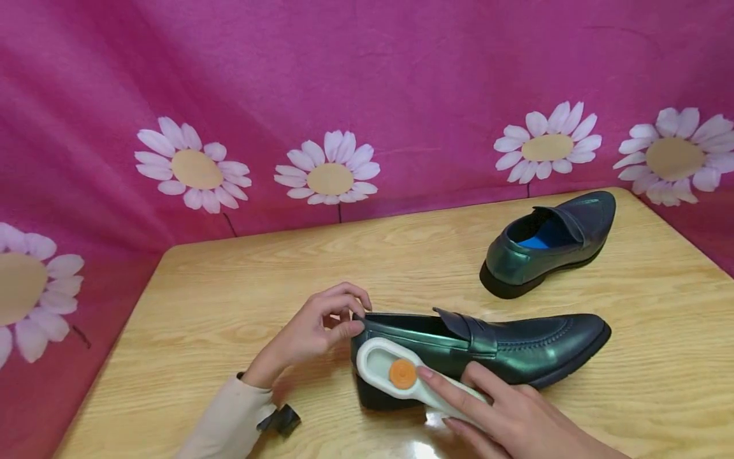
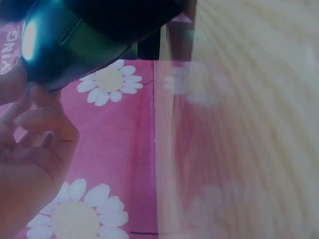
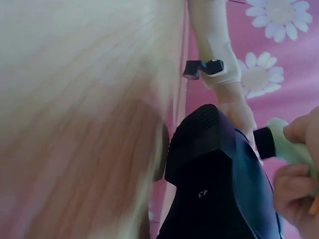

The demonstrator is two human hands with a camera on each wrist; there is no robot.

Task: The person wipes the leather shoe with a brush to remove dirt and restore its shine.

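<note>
A dark green leather loafer [image 1: 545, 347] lies side-on in front of me, toe to the right. My left hand [image 1: 315, 325] pinches the top edge of its heel between thumb and fingers. With my right hand [image 1: 510, 414] I grip the handle of a pale green shoe brush [image 1: 378, 347], index finger beside its round orange knob [image 1: 403, 373]. The brush head overlaps the loafer's heel side in the head view. In the right wrist view, its black brushing end [image 3: 264, 143] faces the upper, and the loafer's black sole [image 3: 199, 184] shows.
A matching loafer [image 1: 533, 255] with a blue insole stands farther back on the right of the wooden table [image 1: 241, 287]. Behind the table hangs a pink cloth [image 1: 401, 76] printed with white daisies. A black wrist camera mount [image 1: 280, 421] sticks out from my left sleeve.
</note>
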